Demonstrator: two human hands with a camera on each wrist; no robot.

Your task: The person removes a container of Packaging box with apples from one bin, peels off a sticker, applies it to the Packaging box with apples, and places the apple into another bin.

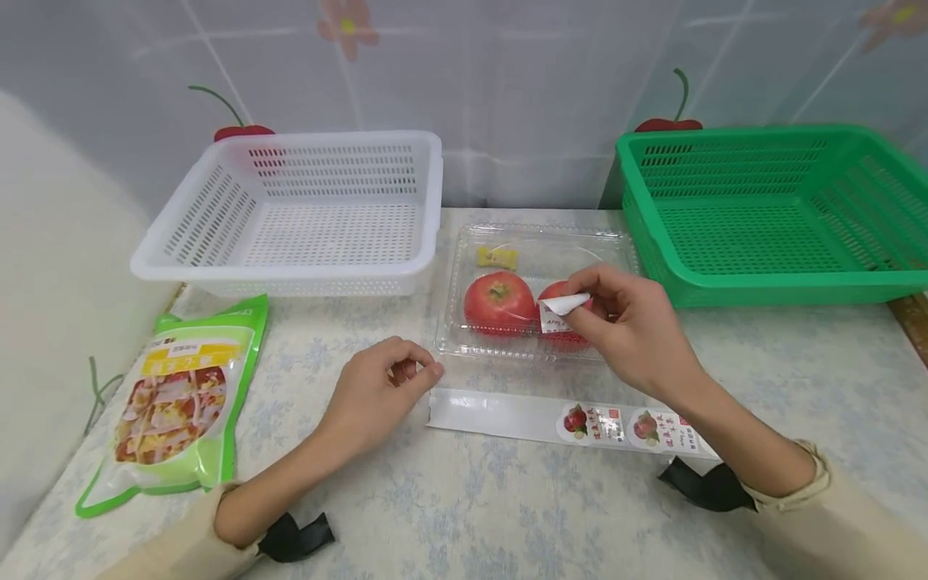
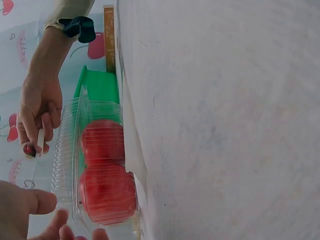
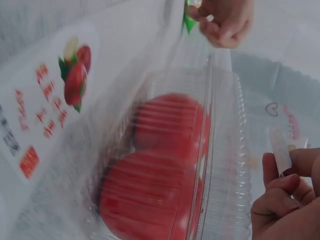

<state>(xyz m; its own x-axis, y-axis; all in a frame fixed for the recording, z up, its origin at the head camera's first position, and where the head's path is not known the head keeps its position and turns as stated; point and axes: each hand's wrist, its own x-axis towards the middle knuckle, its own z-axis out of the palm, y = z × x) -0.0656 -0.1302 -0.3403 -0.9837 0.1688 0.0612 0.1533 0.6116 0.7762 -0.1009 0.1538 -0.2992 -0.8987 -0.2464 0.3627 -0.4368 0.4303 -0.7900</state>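
My right hand [image 1: 631,326] pinches a white sticker [image 1: 565,304], partly curled, above a clear plastic box [image 1: 449,322] with its lid shut. Two red apples [image 1: 500,300] and a small yellow wrapped packet [image 1: 497,257] are inside the box. The right wrist view shows the curled sticker [image 3: 281,151] between thumb and finger, off the lid. Near the box's front left corner, my left hand [image 1: 380,391] holds nothing, its fingers loosely bent. In front of the box lies a backing strip [image 1: 493,415] with printed apple stickers [image 1: 589,424] on its right part; my right forearm covers some of it.
A white basket [image 1: 290,278] stands behind on the left, a green basket [image 1: 790,290] behind on the right. A green-edged food bag [image 1: 177,395] lies at the left of the patterned tabletop [image 1: 464,507]. A printed curtain [image 1: 522,97] hangs at the back.
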